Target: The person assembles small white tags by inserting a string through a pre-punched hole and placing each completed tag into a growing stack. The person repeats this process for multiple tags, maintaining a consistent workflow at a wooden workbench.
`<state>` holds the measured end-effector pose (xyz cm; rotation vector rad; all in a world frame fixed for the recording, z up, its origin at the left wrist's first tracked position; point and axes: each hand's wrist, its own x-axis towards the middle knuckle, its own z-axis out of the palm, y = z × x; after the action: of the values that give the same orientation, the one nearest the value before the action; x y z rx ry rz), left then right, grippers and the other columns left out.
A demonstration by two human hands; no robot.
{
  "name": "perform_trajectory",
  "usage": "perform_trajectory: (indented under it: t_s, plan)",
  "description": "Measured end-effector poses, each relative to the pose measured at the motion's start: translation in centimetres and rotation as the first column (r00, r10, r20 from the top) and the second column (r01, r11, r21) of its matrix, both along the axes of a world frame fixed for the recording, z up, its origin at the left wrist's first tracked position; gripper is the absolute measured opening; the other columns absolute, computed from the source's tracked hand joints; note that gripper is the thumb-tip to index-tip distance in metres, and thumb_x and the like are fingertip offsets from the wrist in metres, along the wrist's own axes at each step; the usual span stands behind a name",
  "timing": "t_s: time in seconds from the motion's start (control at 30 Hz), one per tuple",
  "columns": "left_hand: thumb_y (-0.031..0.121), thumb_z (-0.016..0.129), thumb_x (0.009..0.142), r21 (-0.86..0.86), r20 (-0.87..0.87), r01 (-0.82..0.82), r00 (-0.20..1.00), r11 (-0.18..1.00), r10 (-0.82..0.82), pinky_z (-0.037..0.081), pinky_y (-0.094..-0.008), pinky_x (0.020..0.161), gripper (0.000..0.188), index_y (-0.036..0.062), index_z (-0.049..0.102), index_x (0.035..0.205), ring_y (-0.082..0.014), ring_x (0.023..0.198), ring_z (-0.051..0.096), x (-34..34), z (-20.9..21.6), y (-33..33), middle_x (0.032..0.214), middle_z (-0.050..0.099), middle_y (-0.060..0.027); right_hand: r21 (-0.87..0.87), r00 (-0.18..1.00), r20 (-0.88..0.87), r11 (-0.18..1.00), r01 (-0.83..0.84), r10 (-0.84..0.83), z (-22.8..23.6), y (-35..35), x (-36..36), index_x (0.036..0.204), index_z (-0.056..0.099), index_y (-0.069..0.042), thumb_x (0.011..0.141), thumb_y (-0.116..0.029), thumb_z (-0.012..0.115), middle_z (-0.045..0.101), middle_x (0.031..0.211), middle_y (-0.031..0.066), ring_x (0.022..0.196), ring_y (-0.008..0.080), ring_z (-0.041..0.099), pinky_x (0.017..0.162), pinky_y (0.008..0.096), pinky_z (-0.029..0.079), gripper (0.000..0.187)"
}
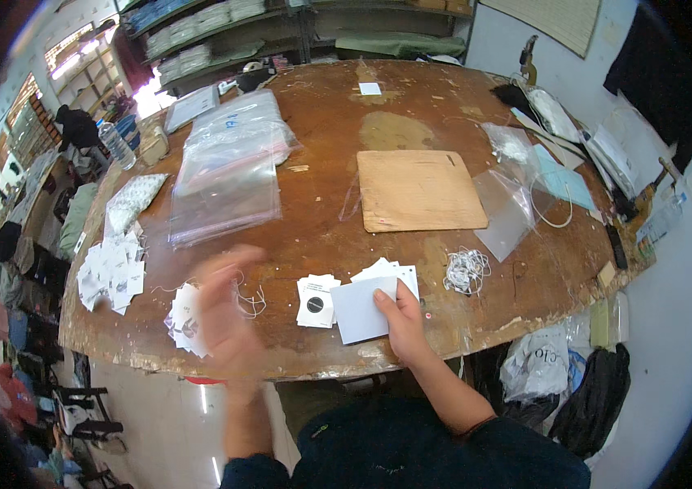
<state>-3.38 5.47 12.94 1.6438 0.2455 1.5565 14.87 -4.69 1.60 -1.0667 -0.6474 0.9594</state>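
Note:
My right hand (pixel 405 326) grips a blank white card (pixel 362 314), thumb on top, near the front edge of the table. Behind that card, more white cards (pixel 395 269) fan out, partly hidden by it. Just left of it lies a small stack of printed white cards (pixel 316 301) with a black round mark. My left hand (pixel 232 318) is smeared by motion, so its fingers cannot be made out. It passes over the table beside a pile of printed tags (pixel 187 322), which it partly covers. White string loops (pixel 252 301) lie just right of the left hand.
A wooden board (pixel 419 191) lies mid-table, with a tangle of white string (pixel 467 271) nearer me. Clear plastic bags (pixel 232 147) are piled at the left, near loose tags (pixel 114 273) and a filled packet (pixel 136 200). A clear sleeve (pixel 505 216) lies at right.

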Motion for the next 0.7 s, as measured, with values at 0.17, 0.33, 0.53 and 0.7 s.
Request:
perform_trajectory:
  t_s: [0.17, 0.33, 0.53, 0.7]
  plan:
    - [0.007, 0.067, 0.094, -0.699, -0.109, 0.108, 0.961, 0.707, -0.254, 0.049, -0.0325, 0.096, 0.042, -0.0038, 0.053, 0.132, -0.0167, 0.111, 0.059, 4.9, -10.9, -4.6, 0.126, 0.059, -0.0124, 0.0, 0.997, 0.077, 1.0, -0.024, 0.024, -0.3, -0.3, 0.1, 0.117, 0.057, -0.001, 0.103, -0.018, 0.055, 0.064, 0.106, 0.0044, 0.095, 0.009, 0.059, 0.085, 0.0279, 0.05, 0.023]
    - [0.011, 0.068, 0.095, -0.71, -0.1, 0.063, 0.977, 0.701, -0.189, 0.052, -0.0289, 0.084, 0.026, -0.0046, 0.066, 0.115, -0.0127, 0.093, 0.065, 5.5, -12.4, -4.9, 0.106, 0.07, -0.0083, 0.01, 0.999, 0.008, 0.999, -0.035, 0.035, -0.5, 0.1, -0.8, 0.116, 0.056, 0.0, 0.103, -0.017, 0.055, 0.064, 0.105, 0.005, 0.094, 0.0087, 0.058, 0.084, 0.0274, 0.05, 0.022]
    - [0.01, 0.069, 0.094, -0.715, -0.139, 0.024, 0.975, 0.698, -0.176, 0.052, -0.028, 0.083, 0.027, -0.0052, 0.065, 0.115, -0.0122, 0.093, 0.064, 5.6, -11.8, -5.1, 0.106, 0.07, -0.0089, 0.02, 0.999, 0.001, 0.999, -0.039, 0.039, 0.0, -0.2, -0.9, 0.116, 0.056, 0.001, 0.103, -0.018, 0.056, 0.064, 0.107, 0.0058, 0.095, 0.0091, 0.059, 0.085, 0.0272, 0.05, 0.023]
    - [0.012, 0.07, 0.094, -0.706, -0.125, 0.018, 0.981, 0.708, -0.149, 0.051, -0.0274, 0.082, 0.026, -0.0055, 0.066, 0.114, -0.0115, 0.092, 0.064, 5.6, -11.5, -5.0, 0.105, 0.07, -0.0084, 0.047, 0.997, -0.055, 0.997, -0.058, 0.061, -0.1, -0.1, -1.1, 0.117, 0.056, 0.001, 0.103, -0.019, 0.056, 0.065, 0.107, 0.0062, 0.095, 0.0094, 0.059, 0.084, 0.0271, 0.05, 0.024]
